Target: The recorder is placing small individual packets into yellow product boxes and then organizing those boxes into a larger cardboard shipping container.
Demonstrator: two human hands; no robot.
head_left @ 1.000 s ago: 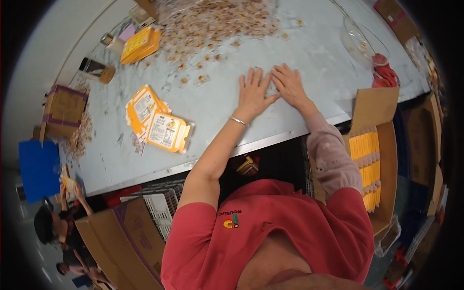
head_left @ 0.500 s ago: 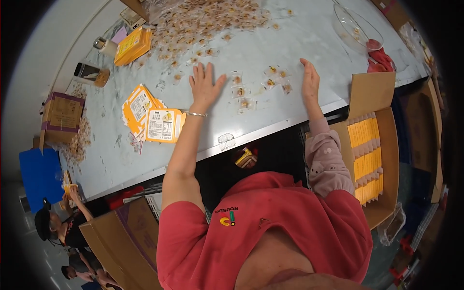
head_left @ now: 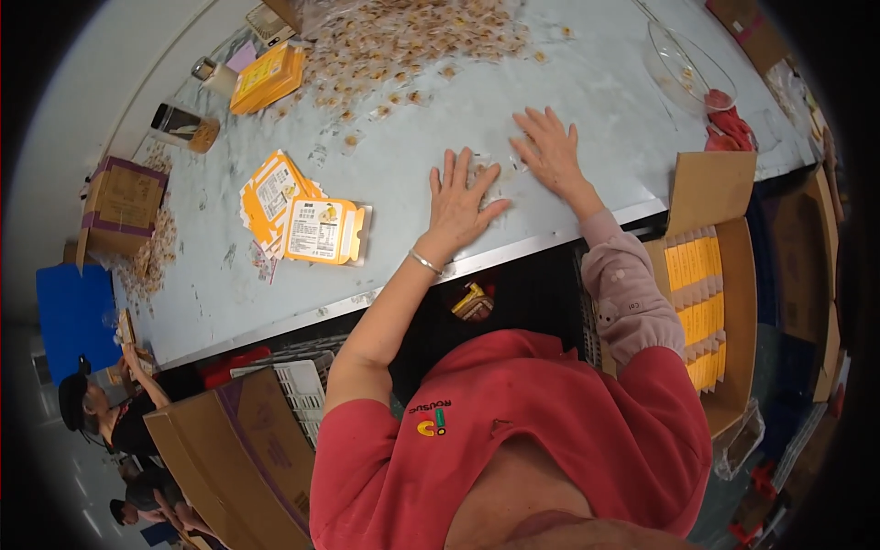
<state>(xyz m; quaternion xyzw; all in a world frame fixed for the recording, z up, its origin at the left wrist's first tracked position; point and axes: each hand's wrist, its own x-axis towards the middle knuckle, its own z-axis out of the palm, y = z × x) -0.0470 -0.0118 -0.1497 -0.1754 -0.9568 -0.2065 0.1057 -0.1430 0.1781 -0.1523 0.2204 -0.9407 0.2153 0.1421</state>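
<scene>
Wrapped packets [head_left: 479, 165] partly under left hand [head_left: 460, 203]

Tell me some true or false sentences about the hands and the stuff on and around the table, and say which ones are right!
1. The left hand has a silver bangle at its wrist. True.
2. The right hand is curled into a fist. False: it is open, with its fingers stretched out.
3. The open cardboard box by the right arm holds yellow packs. True.
4. The crumpled red thing lies at the left end of the table. False: it lies toward the right end, by the clear container.
5. A pile of small wrapped pieces lies beyond the hands. True.
</scene>
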